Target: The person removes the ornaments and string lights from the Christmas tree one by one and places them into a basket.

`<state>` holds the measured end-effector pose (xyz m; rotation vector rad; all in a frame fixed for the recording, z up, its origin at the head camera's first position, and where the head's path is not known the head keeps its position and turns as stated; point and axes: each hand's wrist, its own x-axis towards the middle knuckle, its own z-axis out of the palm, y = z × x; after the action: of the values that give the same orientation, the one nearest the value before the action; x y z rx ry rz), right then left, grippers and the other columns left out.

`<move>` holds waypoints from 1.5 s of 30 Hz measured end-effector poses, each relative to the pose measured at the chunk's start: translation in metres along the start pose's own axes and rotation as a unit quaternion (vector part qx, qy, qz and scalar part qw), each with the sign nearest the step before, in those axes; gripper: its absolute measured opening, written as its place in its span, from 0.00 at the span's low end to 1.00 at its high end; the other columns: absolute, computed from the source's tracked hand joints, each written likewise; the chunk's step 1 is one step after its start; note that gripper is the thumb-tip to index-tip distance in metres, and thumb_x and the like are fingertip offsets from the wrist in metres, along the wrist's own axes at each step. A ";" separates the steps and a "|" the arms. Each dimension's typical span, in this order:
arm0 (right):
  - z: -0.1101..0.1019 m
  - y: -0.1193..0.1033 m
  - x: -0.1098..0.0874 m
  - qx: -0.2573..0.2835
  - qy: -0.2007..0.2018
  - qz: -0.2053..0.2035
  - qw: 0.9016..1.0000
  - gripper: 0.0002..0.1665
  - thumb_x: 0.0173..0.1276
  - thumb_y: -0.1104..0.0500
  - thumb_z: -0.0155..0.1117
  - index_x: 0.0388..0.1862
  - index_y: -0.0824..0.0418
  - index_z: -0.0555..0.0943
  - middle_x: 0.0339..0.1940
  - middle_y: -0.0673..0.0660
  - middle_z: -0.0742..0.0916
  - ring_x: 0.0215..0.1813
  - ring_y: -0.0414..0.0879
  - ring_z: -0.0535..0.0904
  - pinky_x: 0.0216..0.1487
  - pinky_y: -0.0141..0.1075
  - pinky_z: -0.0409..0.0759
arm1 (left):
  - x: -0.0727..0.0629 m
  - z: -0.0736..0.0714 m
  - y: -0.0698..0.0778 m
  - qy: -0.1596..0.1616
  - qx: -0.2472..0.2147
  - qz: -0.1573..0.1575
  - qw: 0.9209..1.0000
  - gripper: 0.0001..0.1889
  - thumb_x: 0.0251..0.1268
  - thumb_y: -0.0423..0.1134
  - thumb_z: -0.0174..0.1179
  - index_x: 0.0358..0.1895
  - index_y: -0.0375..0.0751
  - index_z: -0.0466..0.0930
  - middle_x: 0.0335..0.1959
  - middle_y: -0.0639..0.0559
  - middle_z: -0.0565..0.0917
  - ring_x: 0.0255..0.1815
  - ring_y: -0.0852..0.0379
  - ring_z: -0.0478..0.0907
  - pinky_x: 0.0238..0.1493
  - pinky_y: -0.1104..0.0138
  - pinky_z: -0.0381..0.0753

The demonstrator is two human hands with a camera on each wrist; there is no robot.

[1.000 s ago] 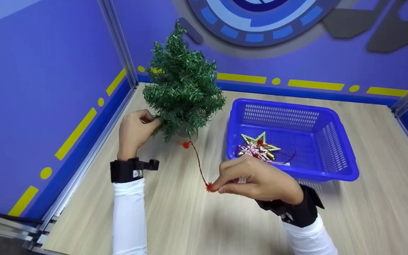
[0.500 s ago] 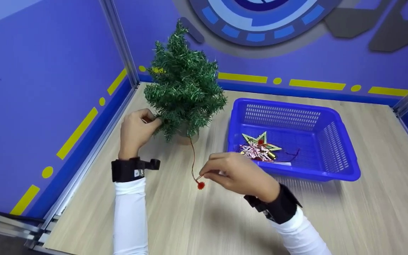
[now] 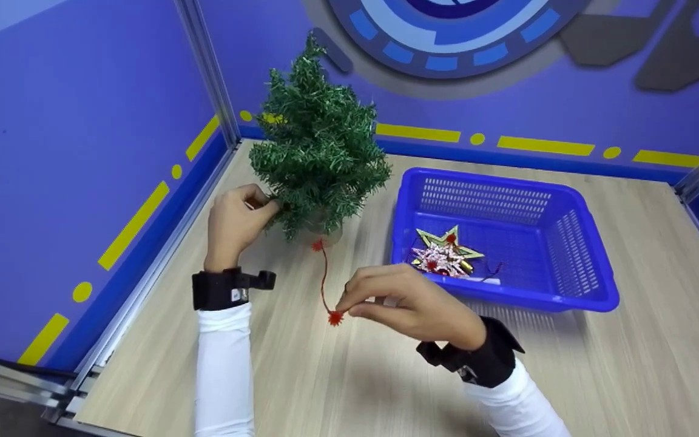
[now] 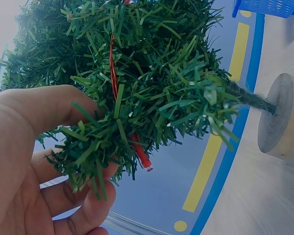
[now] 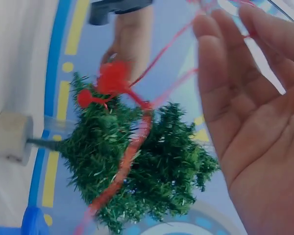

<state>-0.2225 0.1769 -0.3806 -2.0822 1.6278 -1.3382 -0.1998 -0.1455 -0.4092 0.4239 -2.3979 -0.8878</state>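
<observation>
A small green artificial Christmas tree [image 3: 325,139] stands on its wooden base [image 4: 279,117] at the table's back left. My left hand [image 3: 234,224] pinches the tip of a low branch [image 4: 88,152] at the tree's left side. In the left wrist view, a thin red string [image 4: 112,71] runs along the branches, and a red tube-like end [image 4: 141,154] pokes out by my fingers. In front of the tree, my right hand [image 3: 410,300] pinches a red cord [image 3: 324,282] between thumb and fingers. One red pompom [image 3: 335,318] hangs at my fingertips; another pompom [image 3: 318,245] overlaps the base.
A blue plastic basket [image 3: 589,243] stands to the tree's right. Inside lie a gold star [image 3: 468,252], a pink-and-white snowflake-like ornament [image 3: 431,258] and red strings. Blue printed walls [image 3: 107,152] enclose the table [image 3: 289,376] at the left and back.
My right hand has moved left, closer to the tree, bringing the red cord and pompom along; the dangling pompoms have shifted. My left hand keeps its hold on the branch.
</observation>
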 end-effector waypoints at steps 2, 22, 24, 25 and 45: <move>-0.001 -0.002 0.001 0.020 0.007 -0.007 1.000 0.14 0.73 0.69 0.61 0.51 0.58 0.87 0.45 0.52 0.89 0.48 0.42 0.86 0.48 0.35 0.83 | 0.000 0.000 0.000 -0.001 0.001 0.000 1.000 0.09 0.59 0.48 0.68 0.27 0.50 0.82 0.29 0.53 0.86 0.29 0.53 0.78 0.32 0.60 0.72; -0.049 -0.033 -0.029 0.093 0.245 -0.026 0.965 0.09 0.73 0.74 0.56 0.43 0.74 0.84 0.44 0.60 0.89 0.39 0.46 0.86 0.32 0.32 0.83 | 0.007 0.001 -0.003 -0.021 -0.006 0.039 0.999 0.11 0.58 0.45 0.66 0.23 0.48 0.78 0.23 0.52 0.82 0.24 0.53 0.74 0.31 0.61 0.68; -0.051 -0.036 -0.032 0.107 0.277 -0.031 0.954 0.10 0.74 0.74 0.54 0.42 0.77 0.83 0.43 0.62 0.89 0.36 0.46 0.86 0.30 0.32 0.83 | 0.008 0.000 -0.005 -0.026 -0.009 0.044 0.999 0.11 0.58 0.45 0.66 0.23 0.49 0.78 0.23 0.52 0.82 0.24 0.53 0.74 0.31 0.61 0.68; -0.052 -0.037 -0.033 0.110 0.292 -0.035 0.950 0.10 0.75 0.74 0.53 0.42 0.77 0.82 0.43 0.63 0.89 0.34 0.47 0.85 0.29 0.32 0.83 | 0.009 -0.001 -0.006 -0.027 -0.010 0.045 0.999 0.11 0.58 0.45 0.66 0.23 0.48 0.78 0.23 0.52 0.82 0.24 0.53 0.74 0.31 0.61 0.68; -0.069 -0.031 -0.050 0.045 0.420 0.054 0.905 0.11 0.75 0.74 0.52 0.45 0.81 0.80 0.39 0.64 0.89 0.29 0.48 0.83 0.24 0.32 0.80 | 0.013 -0.005 -0.012 -0.047 -0.017 0.034 0.998 0.10 0.59 0.47 0.66 0.25 0.48 0.79 0.26 0.52 0.84 0.27 0.53 0.77 0.32 0.60 0.70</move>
<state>-0.2506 0.2567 -0.3483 -1.3717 1.8409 -2.4102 -0.2060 -0.1623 -0.4089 0.2909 -2.4627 -0.9361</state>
